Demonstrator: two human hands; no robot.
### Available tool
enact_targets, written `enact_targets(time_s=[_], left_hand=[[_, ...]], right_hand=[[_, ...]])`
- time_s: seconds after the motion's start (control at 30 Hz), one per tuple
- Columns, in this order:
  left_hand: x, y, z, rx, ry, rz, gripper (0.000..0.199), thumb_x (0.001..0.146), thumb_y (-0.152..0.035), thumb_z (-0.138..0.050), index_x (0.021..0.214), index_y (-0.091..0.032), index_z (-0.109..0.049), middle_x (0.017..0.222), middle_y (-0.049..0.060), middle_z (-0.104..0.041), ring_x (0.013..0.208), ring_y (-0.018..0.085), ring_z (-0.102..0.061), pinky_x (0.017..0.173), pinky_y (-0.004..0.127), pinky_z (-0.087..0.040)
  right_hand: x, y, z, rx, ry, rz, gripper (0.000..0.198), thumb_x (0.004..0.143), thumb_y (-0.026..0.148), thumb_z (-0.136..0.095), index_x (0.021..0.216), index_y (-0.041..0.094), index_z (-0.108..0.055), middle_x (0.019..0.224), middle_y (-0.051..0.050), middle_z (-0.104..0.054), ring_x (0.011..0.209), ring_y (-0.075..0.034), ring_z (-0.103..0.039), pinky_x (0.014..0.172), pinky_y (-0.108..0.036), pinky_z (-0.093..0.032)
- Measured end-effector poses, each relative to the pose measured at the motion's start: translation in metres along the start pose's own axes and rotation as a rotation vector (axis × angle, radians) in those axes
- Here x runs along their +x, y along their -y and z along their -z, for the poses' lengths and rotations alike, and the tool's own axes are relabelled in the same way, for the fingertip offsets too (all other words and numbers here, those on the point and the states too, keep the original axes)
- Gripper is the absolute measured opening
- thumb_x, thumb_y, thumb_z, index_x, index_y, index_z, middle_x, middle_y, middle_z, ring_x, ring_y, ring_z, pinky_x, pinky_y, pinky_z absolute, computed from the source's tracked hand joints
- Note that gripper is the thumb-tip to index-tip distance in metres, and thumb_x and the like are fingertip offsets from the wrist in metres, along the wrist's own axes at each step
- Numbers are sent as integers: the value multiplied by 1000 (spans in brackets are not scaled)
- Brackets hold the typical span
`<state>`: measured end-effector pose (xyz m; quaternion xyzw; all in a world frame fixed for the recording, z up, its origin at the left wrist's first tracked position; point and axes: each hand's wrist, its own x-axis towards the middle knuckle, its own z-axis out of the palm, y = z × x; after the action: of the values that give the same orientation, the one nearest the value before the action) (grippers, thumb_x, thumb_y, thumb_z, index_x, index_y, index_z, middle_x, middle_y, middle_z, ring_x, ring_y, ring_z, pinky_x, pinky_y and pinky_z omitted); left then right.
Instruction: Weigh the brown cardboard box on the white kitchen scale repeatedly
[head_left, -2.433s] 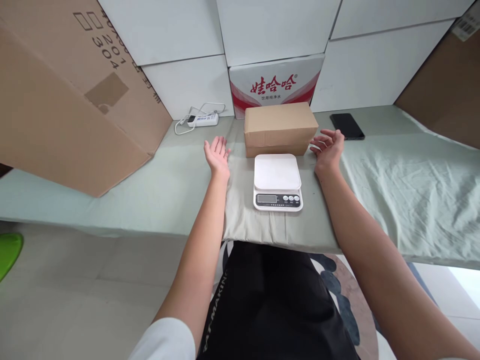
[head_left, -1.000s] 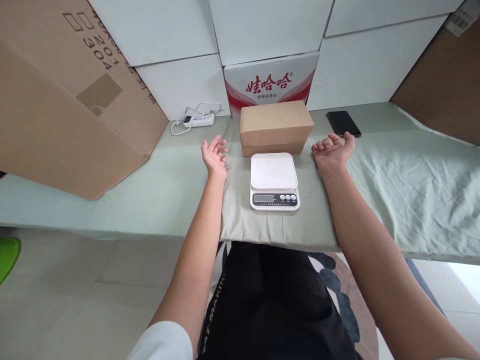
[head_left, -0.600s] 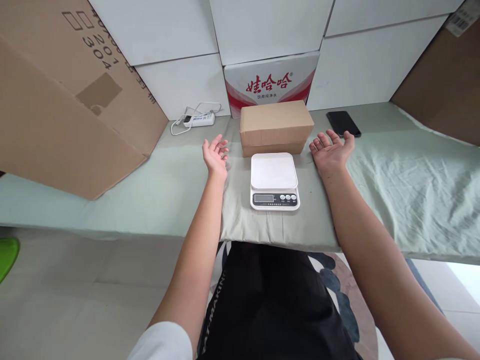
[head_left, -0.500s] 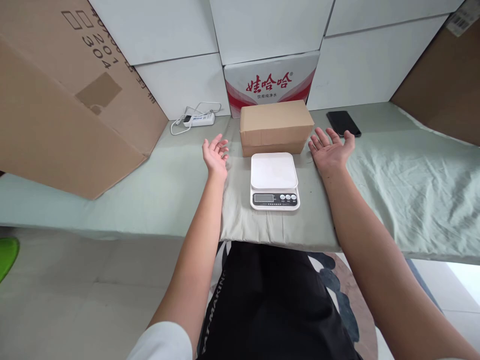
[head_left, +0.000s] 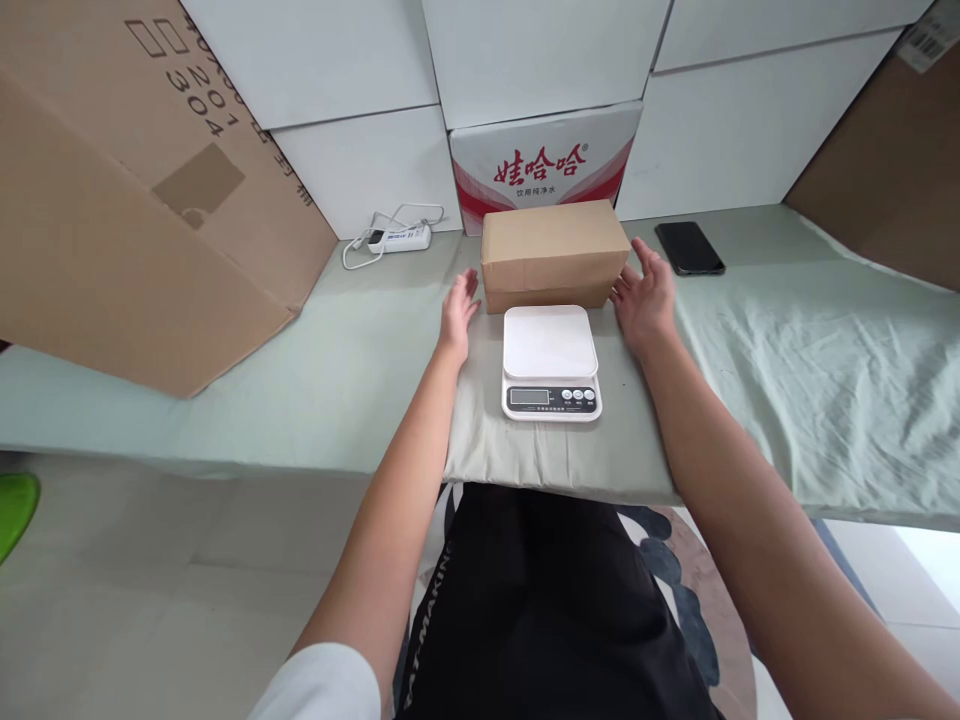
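A closed brown cardboard box (head_left: pixel 555 250) sits on the cloth-covered table, just behind a white kitchen scale (head_left: pixel 550 342). My left hand (head_left: pixel 458 312) is at the box's left end, palm turned inward, fingers stretched out and a small gap from the cardboard. At the right end, my right hand (head_left: pixel 643 298) has its fingers spread; some fingertips are partly hidden beside the box's edge, and I cannot tell whether they touch it. Nothing is in either hand. The scale's plate is bare and its display looks blank.
Behind the box stands a white and red carton (head_left: pixel 544 165) against white boxes. A black phone (head_left: pixel 690 248) lies at the right. A white power strip with its cable (head_left: pixel 401 238) is at the back left. Large cardboard sheets (head_left: pixel 150 220) flank the table.
Both hands have moved inward toward the ends of the brown box. Their palms, turned upward before, now face the box. The box and scale have stayed in place.
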<state>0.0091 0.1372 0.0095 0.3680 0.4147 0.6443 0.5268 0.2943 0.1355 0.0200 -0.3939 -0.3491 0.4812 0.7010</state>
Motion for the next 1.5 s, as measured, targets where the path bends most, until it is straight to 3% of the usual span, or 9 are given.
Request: enact_targets(time_s=[0.13, 0.27, 0.37, 0.5, 0.63, 0.9, 1.13, 1.37, 1.5], left_hand=[[-4, 10, -10, 47, 161, -33, 44, 106, -60, -65, 134, -30, -82, 165, 4, -71, 172, 26, -49, 144, 41, -37], [-8, 8, -14, 5, 162, -97, 52, 102, -66, -71, 142, -34, -78, 168, 1, -69, 177, 25, -40, 148, 42, -31], [-14, 1, -14, -1, 146, -137, 59, 98, -66, -77, 149, -37, -73, 173, 0, -63, 179, 25, -34, 149, 41, -26], [-34, -8, -10, 51, 184, -257, 77, 89, -80, -78, 152, -36, -73, 177, 3, -59, 179, 29, -33, 148, 39, -28], [-73, -13, 0, 168, 199, -312, 91, 88, -93, -64, 160, -38, -65, 181, 2, -54, 179, 30, -33, 148, 40, -29], [-143, -7, 20, 256, 237, -280, 86, 98, -87, -53, 169, -38, -55, 185, 4, -47, 179, 32, -34, 147, 43, -35], [-141, -3, 22, 292, 229, -308, 86, 103, -82, -51, 171, -30, -52, 185, 8, -48, 178, 35, -36, 147, 50, -36], [-139, 0, 25, 315, 222, -312, 87, 103, -83, -49, 170, -29, -52, 184, 10, -48, 177, 34, -39, 146, 49, -38], [-139, 0, 24, 305, 224, -322, 84, 104, -81, -50, 170, -29, -52, 184, 10, -48, 177, 34, -38, 146, 50, -37]], right_hand=[[1, -14, -4, -140, 109, 104, 57, 79, 69, -77, 126, 38, -68, 151, 4, -75, 152, -22, -63, 118, -40, -61], [9, -20, -2, -250, 194, 244, 80, 75, 73, -78, 146, 42, -61, 175, 7, -55, 174, -22, -39, 145, -46, -36], [4, -9, -6, -364, 216, 356, 103, 75, 85, -72, 166, 45, -45, 188, 6, -36, 181, -26, -25, 150, -48, -23], [-21, 14, -11, -481, 216, 442, 116, 77, 93, -67, 176, 45, -31, 192, 4, -26, 183, -33, -14, 151, -55, -19], [-60, 23, -2, -515, 211, 491, 115, 83, 89, -67, 180, 44, -25, 194, 3, -20, 184, -33, -11, 151, -56, -20], [-121, 5, 31, -551, 145, 467, 100, 92, 76, -68, 179, 54, -23, 192, 8, -23, 183, -34, -17, 151, -60, -18], [-120, 6, 28, -566, 118, 463, 104, 90, 81, -67, 176, 34, -32, 186, -10, -33, 180, -42, -18, 147, -70, -19], [-121, 7, 28, -573, 105, 484, 97, 94, 76, -66, 173, 30, -37, 183, -13, -38, 178, -41, -22, 148, -69, -14], [-120, 6, 28, -577, 93, 480, 95, 94, 76, -65, 173, 32, -39, 182, -12, -38, 177, -41, -23, 146, -69, -22]])
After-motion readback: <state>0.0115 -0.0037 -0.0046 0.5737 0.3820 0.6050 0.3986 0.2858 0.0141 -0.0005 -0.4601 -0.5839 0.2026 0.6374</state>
